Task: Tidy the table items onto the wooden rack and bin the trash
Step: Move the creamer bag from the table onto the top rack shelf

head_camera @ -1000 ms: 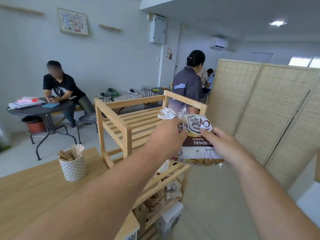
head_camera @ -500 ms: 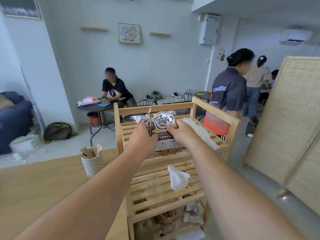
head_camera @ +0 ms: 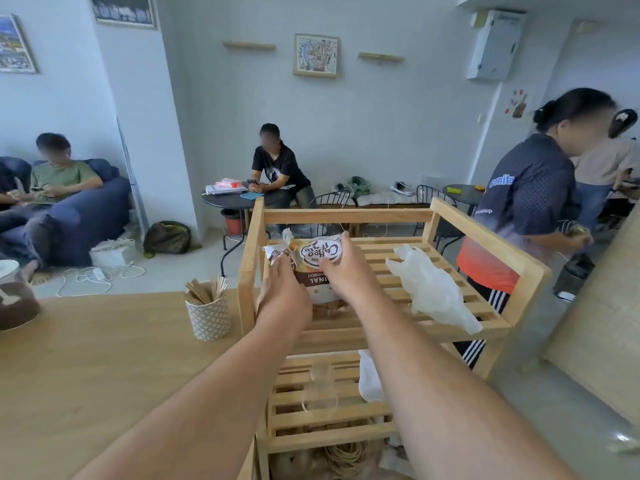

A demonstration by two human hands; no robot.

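Note:
A white and brown coffee snack bag (head_camera: 320, 259) lies on the top shelf of the wooden rack (head_camera: 526, 268), near its left side. My left hand (head_camera: 282, 294) grips the bag's left edge. My right hand (head_camera: 346, 271) holds its right side, thumb on the printed label. A crumpled white plastic bag (head_camera: 429, 289) lies on the same shelf to the right. On the middle shelf stand a clear glass (head_camera: 320, 389) and a white tissue (head_camera: 369, 377). The lower shelf holds coiled twine, partly hidden by my arms.
The wooden table (head_camera: 86, 375) is at the left with a patterned cup of wooden sticks (head_camera: 207, 311) near the rack and a brown bowl (head_camera: 15, 304) at its far left. A person in a dark jersey (head_camera: 530, 216) stands right behind the rack. Others sit further back.
Both hands carried the snack bag from mid-air down onto the rack's top shelf. My view swung left and lower, bringing the sofa and the table into sight.

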